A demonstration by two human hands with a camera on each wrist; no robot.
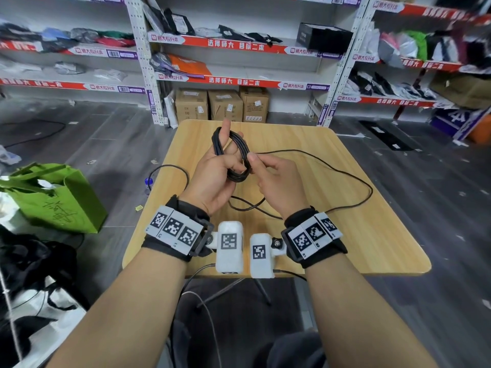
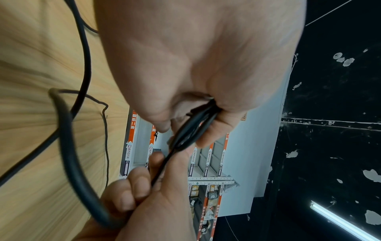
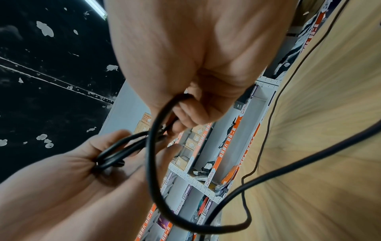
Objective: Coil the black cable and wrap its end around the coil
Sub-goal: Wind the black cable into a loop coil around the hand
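Coiling is under way: the black cable (image 1: 233, 155) forms several loops gripped in the left hand (image 1: 212, 176) above the tabletop (image 1: 372, 235). The right hand (image 1: 276, 181) pinches the running strand beside the coil. Slack remains on the tabletop; next, lay another loop.
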